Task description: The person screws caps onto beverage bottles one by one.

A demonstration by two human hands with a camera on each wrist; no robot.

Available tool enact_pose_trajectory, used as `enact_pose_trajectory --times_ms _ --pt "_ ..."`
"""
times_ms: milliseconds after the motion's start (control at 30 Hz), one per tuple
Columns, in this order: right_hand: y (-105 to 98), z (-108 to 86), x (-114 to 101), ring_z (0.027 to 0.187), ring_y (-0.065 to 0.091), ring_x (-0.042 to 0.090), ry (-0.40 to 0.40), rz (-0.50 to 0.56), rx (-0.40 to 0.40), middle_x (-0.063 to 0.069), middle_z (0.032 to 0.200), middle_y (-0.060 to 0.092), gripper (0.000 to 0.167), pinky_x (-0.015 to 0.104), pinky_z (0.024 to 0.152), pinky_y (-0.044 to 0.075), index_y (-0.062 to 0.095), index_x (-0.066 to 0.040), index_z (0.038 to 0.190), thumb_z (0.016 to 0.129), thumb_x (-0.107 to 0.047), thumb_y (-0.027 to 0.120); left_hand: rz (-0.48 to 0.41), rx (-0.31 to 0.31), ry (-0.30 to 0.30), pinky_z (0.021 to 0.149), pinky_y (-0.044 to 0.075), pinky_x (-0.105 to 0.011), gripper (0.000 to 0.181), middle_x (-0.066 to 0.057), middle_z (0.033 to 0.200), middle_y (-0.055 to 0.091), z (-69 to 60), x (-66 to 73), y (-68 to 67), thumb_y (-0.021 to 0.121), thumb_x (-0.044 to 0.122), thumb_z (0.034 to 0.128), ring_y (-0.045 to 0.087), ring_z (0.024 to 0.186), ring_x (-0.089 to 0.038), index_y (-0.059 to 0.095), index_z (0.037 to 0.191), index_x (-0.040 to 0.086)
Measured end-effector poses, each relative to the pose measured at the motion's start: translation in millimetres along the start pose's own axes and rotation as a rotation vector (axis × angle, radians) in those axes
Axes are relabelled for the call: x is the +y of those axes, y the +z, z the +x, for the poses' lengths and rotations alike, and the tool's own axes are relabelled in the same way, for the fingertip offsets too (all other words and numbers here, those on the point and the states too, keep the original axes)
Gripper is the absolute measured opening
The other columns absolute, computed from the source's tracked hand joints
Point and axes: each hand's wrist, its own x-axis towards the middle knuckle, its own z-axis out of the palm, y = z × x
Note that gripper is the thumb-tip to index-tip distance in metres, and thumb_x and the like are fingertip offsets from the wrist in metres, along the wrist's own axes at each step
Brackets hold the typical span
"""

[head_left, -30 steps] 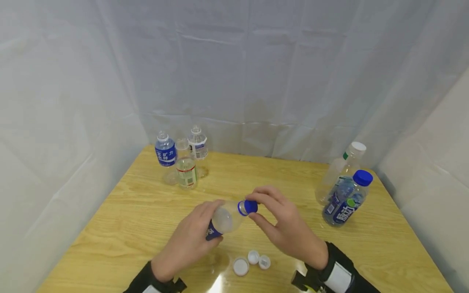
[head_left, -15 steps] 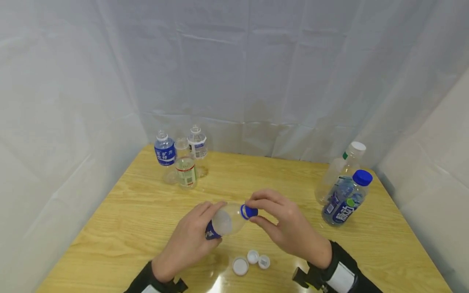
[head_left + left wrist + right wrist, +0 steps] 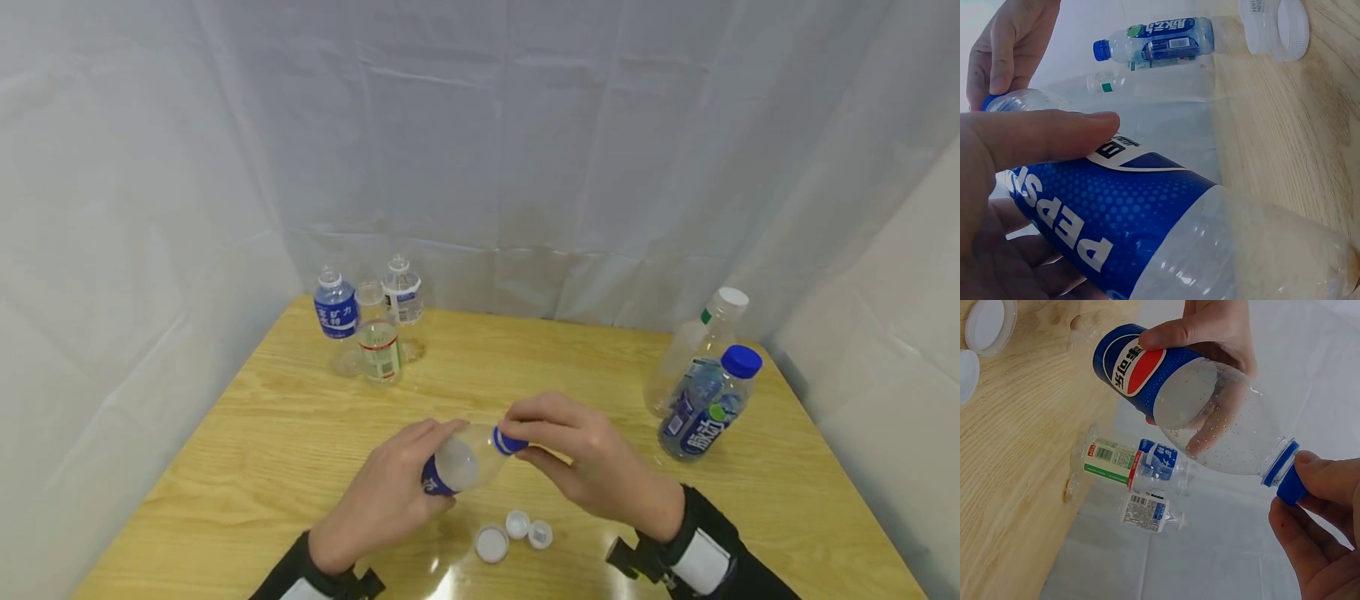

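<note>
My left hand [image 3: 390, 493] grips a clear Pepsi bottle [image 3: 1116, 200] around its blue label, thumb along one side. The bottle is tilted, its neck pointing toward my right hand [image 3: 600, 457]. Thumb and fingers of that hand pinch the blue bottle cap [image 3: 1291, 489] at the mouth. In the right wrist view a blue ring [image 3: 1280, 464] circles the neck just below the cap, with a narrow pale band between them. Droplets cling inside the clear bottle wall. The left fingers' far side is partly hidden behind the bottle.
Several white caps, a larger one [image 3: 492, 544] among them, lie on the wooden table [image 3: 247, 467] below my hands. Three uncapped bottles, one green-labelled [image 3: 380, 354], stand at back left. A blue-capped bottle [image 3: 705, 417] and a white-capped bottle [image 3: 686, 358] stand at right.
My right fingers have shifted their hold and turned slightly around the blue cap. The bottle's neck has dipped a little. The left hand keeps its grip; the standing bottles stay put.
</note>
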Motion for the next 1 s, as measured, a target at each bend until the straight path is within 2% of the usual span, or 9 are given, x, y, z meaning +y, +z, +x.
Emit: enact_pose_trajectory --times_ms 100,233,400,500,567,833,1000 --pt "-1.6 -3.4 -0.1 0.104 0.066 0.017 0.016 0.049 0.004 0.008 0.119 0.065 0.033 0.018 0.088 0.056 0.07 -0.005 0.122 0.089 -0.003 0.074 0.01 -0.013 0.009 0.084 0.058 -0.032 0.084 0.008 0.11 0.065 0.8 0.5 0.0 0.093 0.019 0.0616 0.063 0.098 -0.009 0.059 0.138 0.023" --pt "-2.9 -7.5 -0.8 0.099 0.067 0.017 0.057 0.091 0.044 0.008 0.115 0.067 0.031 0.019 0.084 0.057 0.072 -0.007 0.118 0.088 -0.004 0.076 0.038 -0.012 0.038 0.086 0.057 -0.033 0.084 0.009 0.111 0.065 1.2 1.5 0.6 0.093 0.021 0.0625 0.063 0.101 -0.009 0.058 0.139 0.025" --pt "-4.0 -8.8 -1.8 0.094 0.068 0.012 0.189 0.011 0.06 0.003 0.11 0.071 0.034 0.019 0.083 0.057 0.07 -0.009 0.12 0.087 -0.013 0.079 0.071 0.03 0.059 0.084 0.057 -0.032 0.085 0.009 0.109 0.064 0.9 1.9 1.2 0.093 0.021 0.0625 0.062 0.1 -0.009 0.058 0.14 0.025" --pt "-4.9 -9.6 -3.3 0.088 0.066 0.006 0.278 -0.028 0.032 -0.001 0.104 0.072 0.034 0.018 0.077 0.057 0.07 -0.011 0.118 0.086 -0.018 0.08 0.084 0.05 0.062 0.083 0.057 -0.032 0.085 0.008 0.108 0.064 0.6 2.1 1.6 0.093 0.021 0.0623 0.062 0.099 -0.009 0.058 0.14 0.025" --pt "-5.1 -10.0 -4.2 0.085 0.064 0.004 0.306 -0.036 0.006 -0.004 0.101 0.071 0.03 0.019 0.074 0.057 0.07 -0.011 0.115 0.087 -0.017 0.079 0.091 0.056 0.061 0.083 0.057 -0.032 0.085 0.008 0.107 0.064 0.5 2.3 1.9 0.093 0.021 0.0623 0.061 0.098 -0.008 0.058 0.14 0.025" --pt "-4.6 -10.3 -6.0 0.09 0.066 0.005 0.285 -0.036 -0.046 -0.002 0.102 0.07 0.028 0.018 0.078 0.058 0.069 -0.008 0.117 0.09 -0.012 0.076 0.115 0.098 0.081 0.079 0.056 -0.029 0.083 0.009 0.103 0.063 0.6 2.9 3.2 0.092 0.018 0.0596 0.059 0.093 -0.007 0.061 0.137 0.022" --pt "-4.9 -11.9 -5.3 0.094 0.068 0.008 0.236 -0.056 -0.07 0.001 0.107 0.069 0.031 0.014 0.082 0.055 0.068 -0.007 0.119 0.089 -0.01 0.076 0.11 0.082 0.075 0.078 0.056 -0.028 0.084 0.01 0.102 0.063 0.8 2.9 1.9 0.092 0.017 0.0586 0.058 0.093 -0.007 0.062 0.136 0.023"
